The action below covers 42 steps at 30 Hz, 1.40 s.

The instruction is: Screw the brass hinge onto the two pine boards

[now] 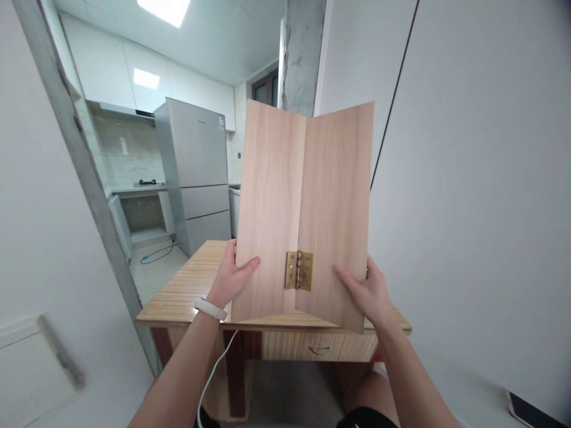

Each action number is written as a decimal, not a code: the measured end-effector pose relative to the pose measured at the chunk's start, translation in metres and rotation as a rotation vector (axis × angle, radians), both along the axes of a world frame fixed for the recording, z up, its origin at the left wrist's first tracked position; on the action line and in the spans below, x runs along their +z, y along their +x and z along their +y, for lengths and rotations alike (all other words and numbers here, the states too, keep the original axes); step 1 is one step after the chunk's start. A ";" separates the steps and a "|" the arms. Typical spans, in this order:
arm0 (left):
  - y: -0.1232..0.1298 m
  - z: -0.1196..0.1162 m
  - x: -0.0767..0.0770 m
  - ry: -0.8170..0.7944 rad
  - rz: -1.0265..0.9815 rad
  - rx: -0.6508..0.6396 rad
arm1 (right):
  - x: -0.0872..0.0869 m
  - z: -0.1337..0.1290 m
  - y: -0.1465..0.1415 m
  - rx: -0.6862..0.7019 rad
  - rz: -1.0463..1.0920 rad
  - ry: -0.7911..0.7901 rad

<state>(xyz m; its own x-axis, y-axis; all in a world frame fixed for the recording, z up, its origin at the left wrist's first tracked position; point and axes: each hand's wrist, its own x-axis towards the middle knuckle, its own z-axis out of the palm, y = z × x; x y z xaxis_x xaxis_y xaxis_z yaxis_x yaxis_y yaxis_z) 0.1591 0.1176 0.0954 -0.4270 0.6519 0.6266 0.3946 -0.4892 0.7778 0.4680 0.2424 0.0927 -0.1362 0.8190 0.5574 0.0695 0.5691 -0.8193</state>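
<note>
Two light wooden boards stand upright in front of me, angled to each other like an opened book. A brass hinge [298, 270] joins them low down along the inner edges, with screws or holes in its leaves. My left hand [232, 273] grips the outer edge of the left board [272, 196], thumb on its front face. On the other side, my right hand [363, 288] holds the right board [336, 190] by its outer edge, thumb also in front. The fingers behind both boards are mostly hidden. A pale band [210, 309] circles my left wrist.
Behind the boards is a wood-grain desk [191, 279] with a drawer [319, 346] below its top. A white cable [214, 371] hangs at the desk's front left. Farther back stands a grey refrigerator [200, 148]. White walls flank both sides; a phone-like object [535, 410] shows at lower right.
</note>
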 end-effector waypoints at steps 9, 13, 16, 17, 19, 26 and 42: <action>-0.007 -0.002 -0.007 -0.082 -0.171 -0.195 | -0.010 0.014 0.010 0.255 0.182 -0.216; -0.006 -0.004 -0.003 -0.070 -0.149 -0.168 | -0.008 0.013 0.011 0.231 0.152 -0.191; -0.001 -0.003 0.002 -0.037 -0.071 -0.073 | -0.002 0.008 0.008 0.112 0.067 -0.081; 0.004 -0.002 0.003 -0.020 -0.043 -0.031 | 0.000 0.004 0.005 0.047 0.031 -0.035; 0.018 0.002 0.003 0.021 0.007 0.066 | 0.001 -0.006 -0.006 -0.107 -0.052 0.046; 0.077 0.006 -0.010 -0.038 0.085 0.278 | -0.015 -0.048 -0.051 -0.427 -0.240 0.037; 0.002 -0.001 0.005 -0.095 -0.078 -0.169 | -0.001 0.010 0.019 0.178 0.114 -0.188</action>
